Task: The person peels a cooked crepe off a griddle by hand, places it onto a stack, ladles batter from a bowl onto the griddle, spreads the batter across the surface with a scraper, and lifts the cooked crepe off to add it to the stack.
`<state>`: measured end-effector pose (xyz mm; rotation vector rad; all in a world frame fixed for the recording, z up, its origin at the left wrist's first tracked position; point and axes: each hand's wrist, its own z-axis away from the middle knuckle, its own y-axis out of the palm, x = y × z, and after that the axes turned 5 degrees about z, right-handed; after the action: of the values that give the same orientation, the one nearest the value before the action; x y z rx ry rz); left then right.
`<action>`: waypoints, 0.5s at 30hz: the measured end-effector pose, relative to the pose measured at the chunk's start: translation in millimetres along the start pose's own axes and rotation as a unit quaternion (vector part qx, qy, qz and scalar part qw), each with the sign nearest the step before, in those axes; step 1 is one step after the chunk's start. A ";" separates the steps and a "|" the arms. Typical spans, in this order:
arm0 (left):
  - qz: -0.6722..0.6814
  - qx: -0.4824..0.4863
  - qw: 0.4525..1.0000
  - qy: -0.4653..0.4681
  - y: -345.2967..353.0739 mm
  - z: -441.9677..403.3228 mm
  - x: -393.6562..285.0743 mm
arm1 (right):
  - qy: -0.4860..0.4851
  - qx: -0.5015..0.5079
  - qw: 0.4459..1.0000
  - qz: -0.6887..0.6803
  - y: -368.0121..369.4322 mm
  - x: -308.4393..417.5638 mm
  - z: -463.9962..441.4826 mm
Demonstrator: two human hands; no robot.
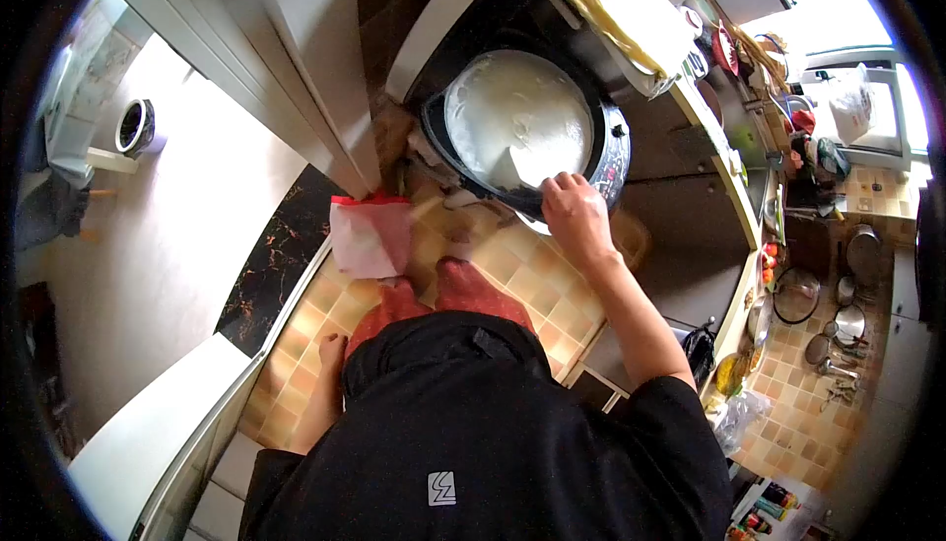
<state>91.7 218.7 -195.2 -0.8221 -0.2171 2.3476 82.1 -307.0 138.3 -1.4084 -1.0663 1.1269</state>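
A round dark pot (610,159) full of a smooth white mass (503,98) stands ahead of me. My right hand (576,211) is at its near rim, fingers closed around a white, flat, scraper-like tool (527,167). The tool's blade reaches into the white mass; its handle is covered by my fingers. Down by my left thigh hangs my left hand (333,349), away from the pot. Its fingers are mostly hidden from above, and no object shows in it.
A red-edged white bag (371,236) is near my feet on the tiled floor (315,304). Right of the pot, a counter carries a tray with a pale yellow slab (631,14). Grey cabinets (680,226) stand below it. Pans (849,324) hang on the right wall.
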 end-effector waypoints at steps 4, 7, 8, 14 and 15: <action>0.052 -0.028 0.998 0.002 -2.5 -4.5 -3.1 | 0.013 -0.014 0.999 -0.025 -10.6 22.7 -8.6; 0.023 -0.035 0.999 -0.005 -5.0 -11.1 2.3 | 0.043 -0.050 0.997 -0.041 -32.2 28.2 -18.1; -0.002 -0.051 0.999 -0.001 -3.3 -12.2 4.3 | 0.050 -0.089 0.994 -0.051 -38.6 26.6 -20.8; -0.021 -0.050 0.998 -0.020 3.0 -11.6 21.0 | 0.046 -0.123 0.986 -0.100 -21.0 2.1 -19.6; -0.019 -0.061 0.998 -0.019 7.9 -9.6 26.3 | 0.055 -0.141 0.981 -0.125 -27.7 1.5 -21.5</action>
<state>77.6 228.2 -218.7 -0.8234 -0.3921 2.3340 102.2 -306.0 167.1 -1.4856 -1.3196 0.7289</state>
